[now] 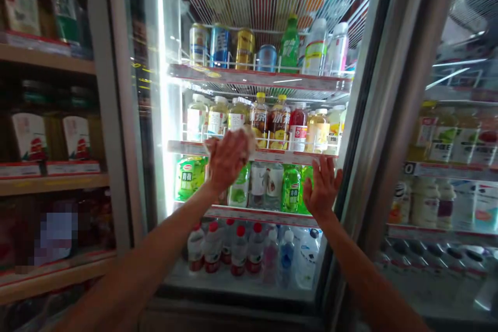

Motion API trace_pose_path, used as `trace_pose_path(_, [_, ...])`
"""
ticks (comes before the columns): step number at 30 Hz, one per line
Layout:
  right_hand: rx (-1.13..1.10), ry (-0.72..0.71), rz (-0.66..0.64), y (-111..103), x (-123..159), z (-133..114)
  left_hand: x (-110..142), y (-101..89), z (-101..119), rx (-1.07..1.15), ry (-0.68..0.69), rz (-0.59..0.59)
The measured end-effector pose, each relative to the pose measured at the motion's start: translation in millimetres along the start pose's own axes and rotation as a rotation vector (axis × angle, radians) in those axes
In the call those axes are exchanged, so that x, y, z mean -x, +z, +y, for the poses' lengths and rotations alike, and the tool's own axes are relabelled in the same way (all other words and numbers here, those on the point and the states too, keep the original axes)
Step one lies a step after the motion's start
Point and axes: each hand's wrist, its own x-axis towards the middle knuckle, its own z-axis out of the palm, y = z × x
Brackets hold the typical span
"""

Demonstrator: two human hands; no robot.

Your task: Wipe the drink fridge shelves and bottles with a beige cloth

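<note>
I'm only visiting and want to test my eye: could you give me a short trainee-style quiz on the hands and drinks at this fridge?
1. Which hand is at the pale cloth? A) right B) left C) both
2. True or false: the right hand is a closed fist.
3. What colour are the caps of the two brown bottles side by side?

Key: 1. B, the left hand. 2. False; the right hand is open. 3. Yellow.

Lit cooler shelves (241, 74), drink cans (220, 47), bottles (279, 123) in rows
</note>
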Motion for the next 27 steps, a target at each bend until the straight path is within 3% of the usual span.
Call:
trace_pose_path(2, [-0.004,0.000,-0.002,-0.3,0.3,-0.8,-7.7,0.7,-0.8,-0.058,-0.303,0.127])
trace_pose_path(3, [-0.006,0.002,-0.002,-1.0,0.2,-1.1,-9.7,1.8,2.6,-0.063,-0.302,0.120])
trace_pose_path(4, [-0.008,0.003,-0.002,-2.0,-0.3,-1.1,-10.7,3.0,7.5,-0.050,-0.186,0.052])
trace_pose_path(6, [-0.016,-0.002,-0.002,-4.9,-3.4,0.1,-11.9,5.5,17.1,0.017,0.266,-0.145])
trace_pose_path(7, [-0.019,-0.007,-0.004,-6.6,-6.2,1.5,-13.9,6.5,19.6,0.036,0.424,-0.211])
trace_pose_path(8, [-0.019,-0.007,-0.005,-8.1,-9.9,3.2,-17.5,7.2,20.3,0.032,0.465,-0.224])
trace_pose_path(9, [-0.017,-0.002,-0.003,-9.3,-14.1,5.1,-22.6,8.1,19.8,0.004,0.379,-0.184])
trace_pose_path(12, [-0.005,0.051,0.011,-9.8,-27.0,10.1,-42.6,13.1,21.2,-0.127,-0.169,0.079])
trace_pose_path(13, [-0.004,0.067,0.014,-8.9,-29.9,11.2,-48.4,15.8,24.9,-0.136,-0.200,0.104])
trace_pose_path(14, [-0.006,0.077,0.014,-7.7,-31.7,12.0,-53.3,18.6,29.6,-0.119,-0.111,0.077])
trace_pose_path(17, [-0.009,0.074,0.012,-4.3,-30.9,13.5,-63.7,24.2,36.7,0.000,0.416,-0.136])
trace_pose_path(18, [-0.010,0.069,0.012,-3.7,-29.6,13.8,-66.8,24.3,33.9,0.015,0.443,-0.149])
trace_pose_path(19, [-0.012,0.067,0.012,-3.5,-28.6,13.8,-69.8,23.5,29.0,0.010,0.353,-0.114])
trace_pose_path(22, [-0.028,0.079,0.030,-3.4,-30.9,10.6,-75.0,18.6,14.4,-0.062,-0.196,0.130])
trace_pose_path(23, [-0.038,0.076,0.041,-3.1,-34.1,8.5,-74.1,17.2,13.1,-0.070,-0.257,0.165])
trace_pose_path(24, [-0.050,0.068,0.054,-2.4,-38.4,6.2,-71.9,16.1,13.5,-0.063,-0.196,0.147])
trace_pose_path(27, [-0.076,0.045,0.093,1.5,-53.4,0.4,-62.8,12.8,11.0,0.006,0.390,-0.131])
